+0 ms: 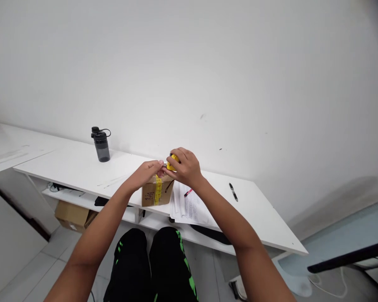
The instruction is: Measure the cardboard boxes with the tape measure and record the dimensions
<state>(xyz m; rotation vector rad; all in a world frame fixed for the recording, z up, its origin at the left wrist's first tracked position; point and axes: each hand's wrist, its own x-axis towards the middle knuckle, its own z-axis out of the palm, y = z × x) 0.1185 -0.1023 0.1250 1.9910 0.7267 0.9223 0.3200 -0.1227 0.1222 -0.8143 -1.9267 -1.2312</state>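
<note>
A yellow tape measure (173,162) is gripped in my right hand (185,167), whose fingers wrap over its case. My left hand (150,171) is closed in a pinch at the end of the tape, just left of the case; a short bit of metal shows between the two hands. Both hands are above a cardboard box (149,195) with yellow tape down its side and black handwriting. The hands hide part of the box's top. Printed papers (189,209) with a red pen (188,192) on them lie right of the box.
A dark water bottle (101,147) stands on the white desk (72,153) near the wall. Toward the desk's right end lies a black marker (233,192). Another cardboard box (71,214) sits below on the left. A dark bar (349,256) juts in at lower right.
</note>
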